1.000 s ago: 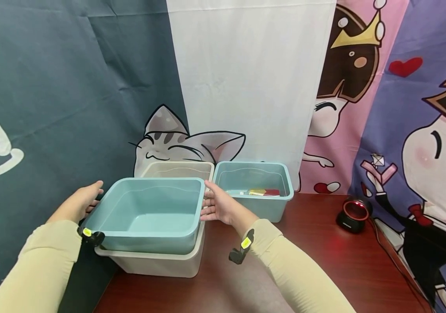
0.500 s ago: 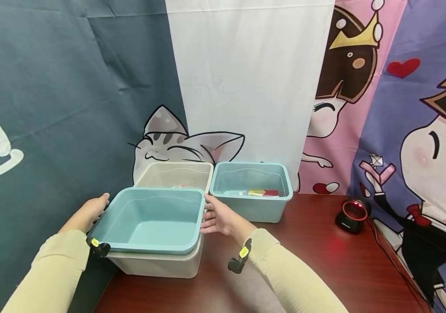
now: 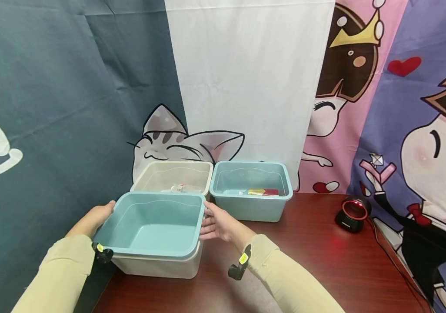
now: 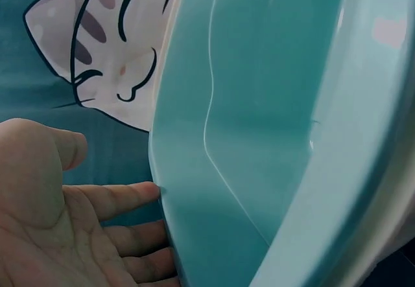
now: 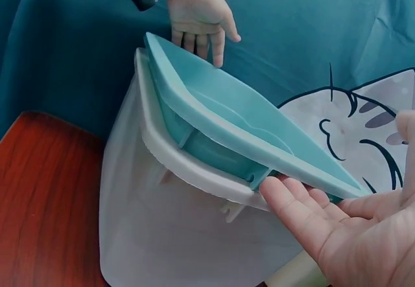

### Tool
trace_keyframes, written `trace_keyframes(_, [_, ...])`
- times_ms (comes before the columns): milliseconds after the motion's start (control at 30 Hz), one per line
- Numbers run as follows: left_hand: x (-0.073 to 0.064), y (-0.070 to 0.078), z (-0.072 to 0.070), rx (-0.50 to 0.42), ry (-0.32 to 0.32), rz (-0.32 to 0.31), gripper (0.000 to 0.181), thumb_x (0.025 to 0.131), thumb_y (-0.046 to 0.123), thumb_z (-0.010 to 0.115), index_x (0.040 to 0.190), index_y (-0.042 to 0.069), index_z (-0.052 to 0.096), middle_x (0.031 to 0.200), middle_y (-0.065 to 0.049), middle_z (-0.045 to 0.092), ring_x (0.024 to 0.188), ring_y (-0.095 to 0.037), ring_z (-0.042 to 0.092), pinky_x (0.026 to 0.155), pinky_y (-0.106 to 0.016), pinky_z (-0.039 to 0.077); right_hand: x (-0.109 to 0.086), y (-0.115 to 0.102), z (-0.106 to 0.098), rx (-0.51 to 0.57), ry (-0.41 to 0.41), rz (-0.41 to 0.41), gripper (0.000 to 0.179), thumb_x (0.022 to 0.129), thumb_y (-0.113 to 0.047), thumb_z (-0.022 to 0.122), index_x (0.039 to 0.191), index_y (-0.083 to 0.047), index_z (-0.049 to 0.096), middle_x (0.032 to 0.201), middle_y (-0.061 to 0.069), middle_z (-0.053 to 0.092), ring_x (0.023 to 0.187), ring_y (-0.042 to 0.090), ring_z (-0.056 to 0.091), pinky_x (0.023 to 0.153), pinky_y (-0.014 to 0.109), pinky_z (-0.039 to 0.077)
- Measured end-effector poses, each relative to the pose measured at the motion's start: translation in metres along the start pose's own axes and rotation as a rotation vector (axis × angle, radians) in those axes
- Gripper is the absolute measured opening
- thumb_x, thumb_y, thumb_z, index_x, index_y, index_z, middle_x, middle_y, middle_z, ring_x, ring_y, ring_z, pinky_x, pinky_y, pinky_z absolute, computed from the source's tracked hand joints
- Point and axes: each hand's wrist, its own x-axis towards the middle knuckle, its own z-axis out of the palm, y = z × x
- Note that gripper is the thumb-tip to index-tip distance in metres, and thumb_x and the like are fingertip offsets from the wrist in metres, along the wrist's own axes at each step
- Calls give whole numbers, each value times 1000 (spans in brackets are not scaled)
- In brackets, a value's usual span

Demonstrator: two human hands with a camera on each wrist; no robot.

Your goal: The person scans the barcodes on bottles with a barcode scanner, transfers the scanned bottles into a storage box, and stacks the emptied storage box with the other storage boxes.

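A light-blue plastic bin (image 3: 156,224) sits nested in the top of a white bin (image 3: 158,266) at the front left of the table. My left hand (image 3: 94,217) is at the blue bin's left side; in the left wrist view its straight fingers (image 4: 123,199) touch the rim, thumb apart. At the right side, my right hand (image 3: 223,224) has its extended fingers (image 5: 292,212) beneath the blue rim, beside the white one. The right wrist view shows the blue bin tilted relative to the white rim. Nothing is visible inside the blue bin.
Behind stand another white bin (image 3: 176,173) holding a clear item (image 3: 184,188), and a second blue bin (image 3: 256,211) with a yellow-and-red item (image 3: 263,192). A black device with a red-lit ring (image 3: 352,215) and cable is at right. Printed curtains (image 3: 246,78) hang behind.
The front blue bin has come down and toward me, deeper into the white bin, with both hands following. More of the rear white bin and its clear item now shows.
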Motion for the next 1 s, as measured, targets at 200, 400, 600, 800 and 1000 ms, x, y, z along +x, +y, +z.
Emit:
trace_keyframes(200, [-5,3,4,32,69,2,91,104,57,11,144,-24,24,141,-47,32,124,-58,47,101,-63,47,0,4,2,-44,31,-19,48,106,-24,48,145,4,44,116,23,66,89,31,73,78,48,62])
trace_keyframes(400, [-8,6,5,35,82,-10,90,104,55,11,143,-24,27,140,-46,34,124,-57,48,102,-62,46,2,5,2,-26,47,-6,52,105,-30,49,142,7,46,123,28,63,89,33,73,78,48,62])
trace_keyframes(600, [-8,9,4,81,27,3,89,105,53,13,142,-27,23,137,-48,33,124,-58,46,102,-63,45,1,0,2,-40,33,32,50,104,-33,50,135,6,51,115,24,65,92,35,73,78,48,62])
trace_keyframes(800, [-23,33,5,227,-29,95,83,106,46,22,140,-30,20,136,-50,33,124,-60,45,101,-65,45,-6,-19,-12,-232,-11,61,48,103,-32,56,131,7,56,110,24,70,94,37,72,76,47,62])
trace_keyframes(1000, [-39,77,16,320,-11,229,80,106,46,26,144,-24,24,144,-46,32,133,-61,36,108,-67,37,-19,-51,-36,-361,40,49,53,102,-28,57,140,6,45,111,25,69,94,39,72,75,48,62])
